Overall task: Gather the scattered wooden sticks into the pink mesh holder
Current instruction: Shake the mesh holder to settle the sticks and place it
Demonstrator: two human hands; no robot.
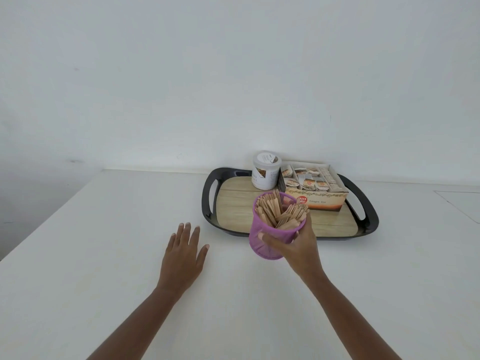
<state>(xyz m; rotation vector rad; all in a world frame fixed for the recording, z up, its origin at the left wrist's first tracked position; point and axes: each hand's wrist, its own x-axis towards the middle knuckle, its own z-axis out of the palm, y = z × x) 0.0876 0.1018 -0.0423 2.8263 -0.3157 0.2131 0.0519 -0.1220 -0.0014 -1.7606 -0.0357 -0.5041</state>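
- Head view: right grip [293,245] wraps the pink holder [259,231] from its right side, thumb across the near mesh, fingers curled round the far side.
- Holder is packed with wooden sticks [280,211], standing and leaning, tips above the rim.
- Holder sits in front of the tray's near edge, covering part of it in view; can't tell if its base touches the bench [104,255] or is lifted.
- Left grip [183,258] holds nothing, palm down, fingers straight and slightly spread, low over the bench, left of the holder and apart from it.
- Black tray [207,201] with wood-look floor lies on the bench behind the holder.
- On the tray: white tub [266,170] at the back, ginger tea box [324,201] just right of it, open top showing sachets.
- White wall behind the bench.
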